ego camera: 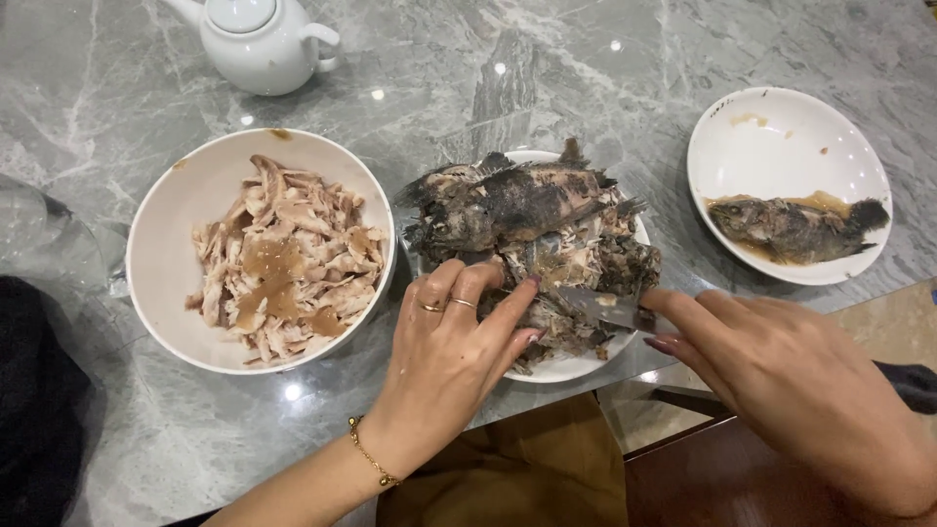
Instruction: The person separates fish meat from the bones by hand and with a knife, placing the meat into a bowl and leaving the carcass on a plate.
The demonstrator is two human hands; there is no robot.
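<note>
The left hand (444, 356) comes in from six o'clock and lies on the near edge of the middle plate (566, 369); its fingers (508, 317) are loosely spread and curved, the tips pressing on the broken fish meat at the plate's front; two rings sit on two of the fingers and a thin gold bracelet (371, 457) circles the wrist. The right hand (791, 385) enters from four o'clock; its fingers are drawn together and pinch the handle of a knife (610, 310), index finger stretched along the top; the blade points toward nine o'clock and lies across the flaked meat, its tip just beside the left fingertips.

On the plate, at the centre of the view, lies a dark-skinned cooked fish (517, 205) over a heap of torn pieces and bones; the whole fish takes up the twelve o'clock half, the loose scraps the six o'clock half.

At nine o'clock stands a white bowl (171, 224) filled with pale shredded fish meat (283, 263) topped with brown sauce. At two o'clock a white shallow dish (781, 127) holds a smaller cooked fish (795, 229) in brown liquid. At eleven o'clock, well apart from the hands, stands a white teapot (259, 44). All rest on a grey marble table (547, 68).
</note>
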